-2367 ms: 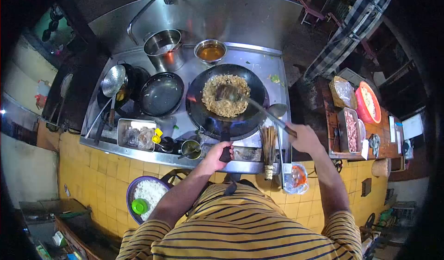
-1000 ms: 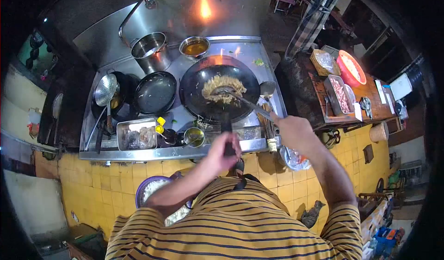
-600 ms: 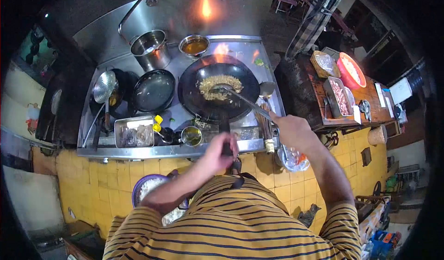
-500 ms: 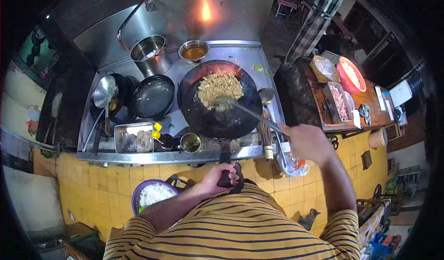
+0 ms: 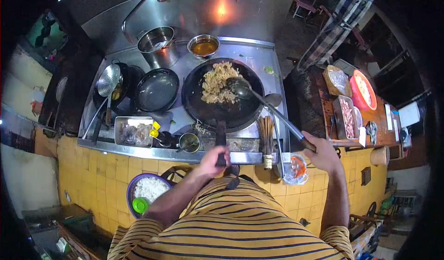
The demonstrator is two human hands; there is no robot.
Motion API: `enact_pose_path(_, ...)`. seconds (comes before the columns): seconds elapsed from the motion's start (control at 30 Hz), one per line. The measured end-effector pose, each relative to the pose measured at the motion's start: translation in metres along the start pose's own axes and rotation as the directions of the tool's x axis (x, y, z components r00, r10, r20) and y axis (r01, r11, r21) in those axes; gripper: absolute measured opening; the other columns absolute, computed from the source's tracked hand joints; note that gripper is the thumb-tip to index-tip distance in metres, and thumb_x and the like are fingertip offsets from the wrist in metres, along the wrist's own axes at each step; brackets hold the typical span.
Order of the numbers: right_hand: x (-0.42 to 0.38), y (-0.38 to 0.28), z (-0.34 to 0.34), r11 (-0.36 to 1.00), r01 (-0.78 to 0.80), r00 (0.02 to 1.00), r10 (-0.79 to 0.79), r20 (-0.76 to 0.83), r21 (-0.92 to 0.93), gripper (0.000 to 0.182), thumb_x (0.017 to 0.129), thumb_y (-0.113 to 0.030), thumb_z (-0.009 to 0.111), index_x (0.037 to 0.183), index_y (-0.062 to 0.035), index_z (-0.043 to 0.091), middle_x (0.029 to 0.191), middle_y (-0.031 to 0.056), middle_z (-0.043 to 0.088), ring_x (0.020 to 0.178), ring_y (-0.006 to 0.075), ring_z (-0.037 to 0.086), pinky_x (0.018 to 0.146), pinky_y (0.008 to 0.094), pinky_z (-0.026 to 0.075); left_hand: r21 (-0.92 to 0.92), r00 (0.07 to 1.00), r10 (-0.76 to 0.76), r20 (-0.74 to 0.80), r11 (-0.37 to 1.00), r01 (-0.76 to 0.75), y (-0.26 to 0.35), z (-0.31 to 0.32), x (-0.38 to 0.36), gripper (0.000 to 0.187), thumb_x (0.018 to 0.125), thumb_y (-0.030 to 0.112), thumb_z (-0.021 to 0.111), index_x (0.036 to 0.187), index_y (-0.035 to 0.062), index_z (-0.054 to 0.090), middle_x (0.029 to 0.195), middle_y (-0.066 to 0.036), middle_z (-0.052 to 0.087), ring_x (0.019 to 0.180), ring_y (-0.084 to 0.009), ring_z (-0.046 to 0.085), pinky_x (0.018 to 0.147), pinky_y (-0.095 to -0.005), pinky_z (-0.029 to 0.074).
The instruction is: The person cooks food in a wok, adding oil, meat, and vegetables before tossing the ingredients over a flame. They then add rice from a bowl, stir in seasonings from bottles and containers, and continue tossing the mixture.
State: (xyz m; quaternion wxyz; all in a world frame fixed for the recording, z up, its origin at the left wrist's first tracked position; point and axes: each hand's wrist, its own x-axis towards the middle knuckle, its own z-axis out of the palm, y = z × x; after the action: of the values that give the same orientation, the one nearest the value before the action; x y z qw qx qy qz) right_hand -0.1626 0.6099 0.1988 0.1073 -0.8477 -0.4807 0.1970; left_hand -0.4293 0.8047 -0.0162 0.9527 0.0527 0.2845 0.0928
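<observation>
A large dark wok (image 5: pixel 194 105) sits on the stove, with my left hand (image 5: pixel 214 162) wrapped round its handle (image 5: pixel 221 135) at the front. Brown, chopped food (image 5: pixel 216 82) lies in a heap in the upper middle of the wok. In my right hand (image 5: pixel 320 152) is the end of a long metal ladle (image 5: pixel 283 120). The ladle's bowl rests face down against the right side of the food. Its underside hides part of the heap.
Left of the wok are a black pan (image 5: pixel 157 91), a steel pot (image 5: pixel 162 56) and a skimmer (image 5: pixel 108 80). A bowl of brown liquid (image 5: pixel 203 46) stands behind. A bamboo brush (image 5: pixel 266 137) is at the right front. A rice tub (image 5: pixel 150 190) is below left.
The ladle has turned and its bowl is now higher, at the right of the food. The wok is tilted differently, its handle raised. My right hand has moved right and slightly down.
</observation>
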Motion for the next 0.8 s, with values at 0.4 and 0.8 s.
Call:
enact_pose_path(0.4, 0.127, 0.04, 0.03, 0.737, -0.357, 0.851, 0.004, 0.525, 0.574, 0.023, 0.087, -0.017, 0.06, 0.104, -0.0015, 0.061, 0.055, 0.0038, 0.05, 0.038, 0.0113, 0.048, 0.033, 0.0287, 0.036, -0.037, 0.999, 0.015, -0.04, 0.999, -0.017, 0.023, -0.003, 0.053, 0.011, 0.085, 0.011, 0.058, 0.094, 0.0075, 0.053, 0.072, -0.002, 0.054, 0.063, -0.0139, 0.053, 0.055, -0.0271, 0.045)
enact_pose_path(0.8, 0.11, 0.081, 0.039, 0.888, -0.243, 0.913, 0.073, 0.402, 0.391, 0.046, 0.084, -0.011, 0.061, 0.13, -0.0128, 0.056, 0.062, 0.008, 0.058, 0.046, 0.0164, 0.055, 0.041, 0.03, 0.044, -0.006, 0.998, -0.058, -0.008, 0.998, 0.058, 0.033, 0.001, 0.037, 0.016, 0.084, 0.011, 0.062, 0.099, 0.007, 0.057, 0.072, 0.0, 0.053, 0.061, -0.0105, 0.053, 0.053, -0.0262, 0.045)
